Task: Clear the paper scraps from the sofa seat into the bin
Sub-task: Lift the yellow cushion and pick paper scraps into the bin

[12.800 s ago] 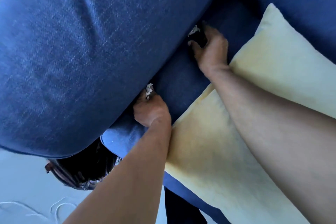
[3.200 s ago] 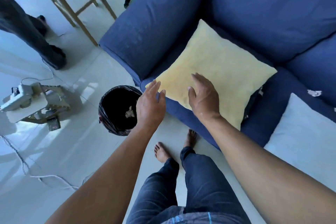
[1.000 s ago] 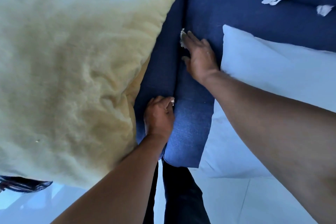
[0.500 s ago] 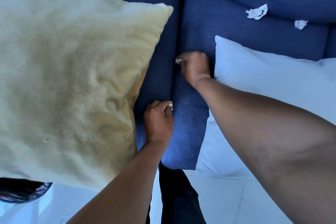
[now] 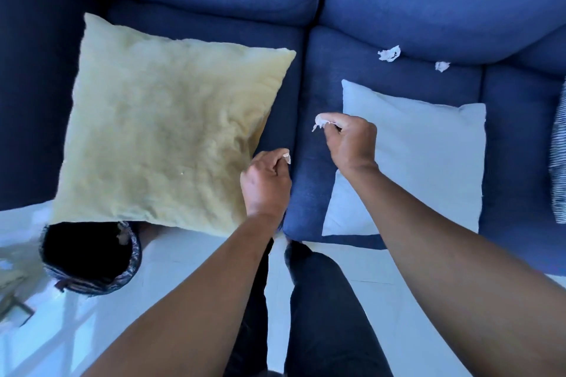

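My left hand (image 5: 266, 184) is closed on a small white paper scrap (image 5: 287, 157) above the gap between two blue sofa seat cushions (image 5: 309, 180). Higher and to the right, my right hand (image 5: 350, 139) pinches a larger crumpled scrap (image 5: 320, 122). Two more white scraps lie at the back of the middle seat: one (image 5: 389, 53) crumpled, one (image 5: 442, 66) smaller. The bin (image 5: 134, 254), lined with a black bag, stands on the floor at lower left, partly under the yellow pillow; a scrap (image 5: 122, 232) shows at its rim.
A large yellow pillow (image 5: 165, 125) covers the left seat and overhangs its front edge. A pale blue pillow (image 5: 428, 162) lies on the middle seat. A striped cushion (image 5: 559, 156) shows at the right edge. My legs (image 5: 324, 309) stand on the pale floor before the sofa.
Both hands have lifted off the seat gap, each with a scrap, and drawn back toward me. The view has pulled away, so the bin and the sofa back now show.
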The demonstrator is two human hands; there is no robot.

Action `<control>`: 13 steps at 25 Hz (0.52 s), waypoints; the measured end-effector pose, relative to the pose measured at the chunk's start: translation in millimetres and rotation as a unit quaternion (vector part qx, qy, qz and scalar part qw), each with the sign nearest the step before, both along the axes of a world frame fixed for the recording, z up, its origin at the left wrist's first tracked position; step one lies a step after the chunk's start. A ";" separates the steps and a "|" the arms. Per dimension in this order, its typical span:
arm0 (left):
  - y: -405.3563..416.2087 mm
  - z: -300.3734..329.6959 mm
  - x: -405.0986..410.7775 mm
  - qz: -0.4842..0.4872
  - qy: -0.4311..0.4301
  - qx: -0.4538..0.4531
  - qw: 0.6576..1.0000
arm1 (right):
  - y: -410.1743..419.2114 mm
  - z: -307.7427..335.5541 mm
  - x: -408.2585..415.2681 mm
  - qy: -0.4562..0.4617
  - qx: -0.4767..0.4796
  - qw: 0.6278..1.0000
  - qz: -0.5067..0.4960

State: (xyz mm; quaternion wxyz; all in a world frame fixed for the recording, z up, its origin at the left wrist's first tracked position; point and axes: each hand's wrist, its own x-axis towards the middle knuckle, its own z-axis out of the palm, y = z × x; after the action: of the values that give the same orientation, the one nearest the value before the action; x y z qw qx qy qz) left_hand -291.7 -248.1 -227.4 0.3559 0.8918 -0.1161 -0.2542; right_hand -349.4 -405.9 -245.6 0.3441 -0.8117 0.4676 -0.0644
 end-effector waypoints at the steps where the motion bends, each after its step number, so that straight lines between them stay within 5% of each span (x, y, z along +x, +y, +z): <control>1: 6.0 10.0 2.5 0.005 -0.010 0.007 1.000 | 4.7 13.3 -1.7 -0.007 -0.002 1.000 -0.006; 13: 101.3 79.4 -8.3 0.198 -0.080 -0.024 0.977 | 104.9 89.8 17.5 -0.090 0.008 0.986 0.142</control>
State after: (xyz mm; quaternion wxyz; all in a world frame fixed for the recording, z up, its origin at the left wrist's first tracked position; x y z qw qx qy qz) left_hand -300.0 -146.8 -147.9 0.4100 0.9058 0.0287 -0.1032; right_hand -331.9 -301.0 -155.8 0.3971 -0.8580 0.3148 -0.0842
